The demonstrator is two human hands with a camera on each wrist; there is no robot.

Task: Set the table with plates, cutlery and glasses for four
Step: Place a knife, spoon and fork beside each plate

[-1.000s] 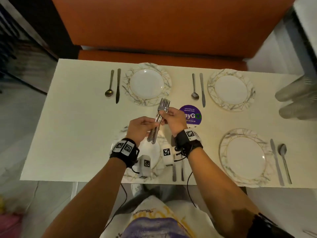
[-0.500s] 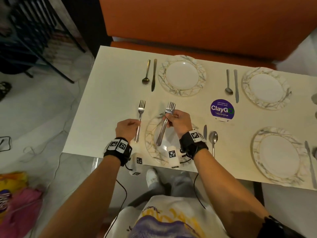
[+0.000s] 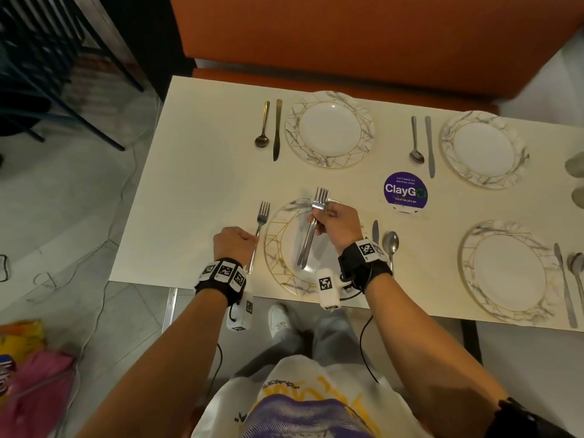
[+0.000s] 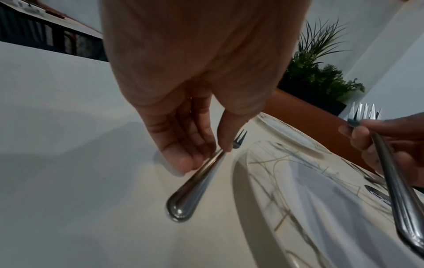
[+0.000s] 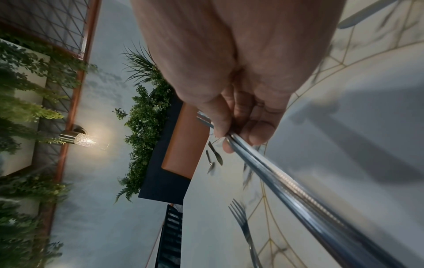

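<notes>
My left hand pinches the handle of a single fork that lies low on the cream table, just left of the near-left plate. The left wrist view shows the same fork held between thumb and fingers, its handle end on the table. My right hand grips a bundle of forks above that plate, tines pointing away; these forks run along the right wrist view. Three other plates, each with a knife and a spoon beside it, stand on the table.
A purple round sticker lies mid-table. Glasses sit at the right edge, cut off. An orange bench runs behind the table. A knife and spoon lie right of the near-left plate.
My hands have parted: the left took one fork from the bundle and lowered it to the table left of the near plate. The right stays over the plate with the others.
</notes>
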